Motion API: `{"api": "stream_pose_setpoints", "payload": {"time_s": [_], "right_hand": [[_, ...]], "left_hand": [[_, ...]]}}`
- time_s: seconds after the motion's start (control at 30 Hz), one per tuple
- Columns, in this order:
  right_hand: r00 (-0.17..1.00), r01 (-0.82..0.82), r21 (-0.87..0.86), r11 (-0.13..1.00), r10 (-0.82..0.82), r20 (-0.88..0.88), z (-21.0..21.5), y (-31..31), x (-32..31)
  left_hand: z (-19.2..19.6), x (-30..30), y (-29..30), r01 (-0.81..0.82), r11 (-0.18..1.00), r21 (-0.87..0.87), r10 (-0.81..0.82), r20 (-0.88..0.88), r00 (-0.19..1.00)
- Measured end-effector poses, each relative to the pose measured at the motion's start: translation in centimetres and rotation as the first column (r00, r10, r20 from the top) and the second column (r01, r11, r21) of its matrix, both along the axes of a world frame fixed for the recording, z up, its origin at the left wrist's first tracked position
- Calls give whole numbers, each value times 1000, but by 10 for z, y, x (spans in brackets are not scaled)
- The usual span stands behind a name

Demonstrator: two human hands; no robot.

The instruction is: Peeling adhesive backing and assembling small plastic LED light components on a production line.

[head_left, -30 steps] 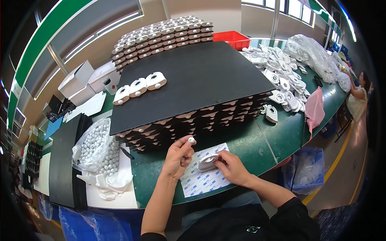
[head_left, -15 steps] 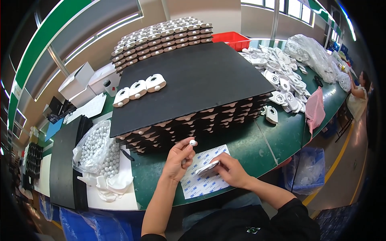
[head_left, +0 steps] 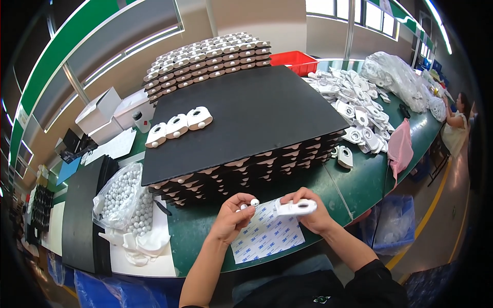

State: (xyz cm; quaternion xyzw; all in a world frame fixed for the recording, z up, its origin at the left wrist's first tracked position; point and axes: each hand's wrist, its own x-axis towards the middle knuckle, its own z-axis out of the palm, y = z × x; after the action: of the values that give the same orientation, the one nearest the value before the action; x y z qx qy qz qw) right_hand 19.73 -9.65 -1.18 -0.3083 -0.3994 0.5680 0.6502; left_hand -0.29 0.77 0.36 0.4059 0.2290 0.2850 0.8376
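Between the fingertips of my left hand is a small white ball, and at least one more ball shows against its curled fingers. My right hand grips a white plastic housing with a round opening, held level just right of the ball. Under both hands lies a printed white backing sheet on the green table. Beyond them rises a stack of black boards with white parts between the layers. Three finished-looking white housings stand in a row on its top board's left side.
A plastic bag of white balls lies left of the stack. Loose white housings are heaped at the right, near a pink cloth and a red bin. A blue bin stands beside the table; another person sits far right.
My right hand has lifted and turned the housing so its opening shows. My left hand with the balls has moved slightly right and lower in view, as the whole view shifted.
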Motion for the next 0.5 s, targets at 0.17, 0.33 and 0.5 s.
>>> {"api": "stream_pose_setpoints", "payload": {"time_s": [0.17, 0.33, 0.5], "right_hand": [[517, -23, 651, 758, -549, 657, 24, 1, 7], [342, -172, 718, 675, -643, 686, 27, 1, 9], [732, 145, 560, 816, -469, 494, 8, 9, 0]], "left_hand": [[4, 2, -3, 5, 1000, -19, -6, -37, 999], [7, 4, -5, 27, 1000, -1, -27, -27, 999], [3, 4, -4, 27, 999, 32, -25, -46, 999]]}}
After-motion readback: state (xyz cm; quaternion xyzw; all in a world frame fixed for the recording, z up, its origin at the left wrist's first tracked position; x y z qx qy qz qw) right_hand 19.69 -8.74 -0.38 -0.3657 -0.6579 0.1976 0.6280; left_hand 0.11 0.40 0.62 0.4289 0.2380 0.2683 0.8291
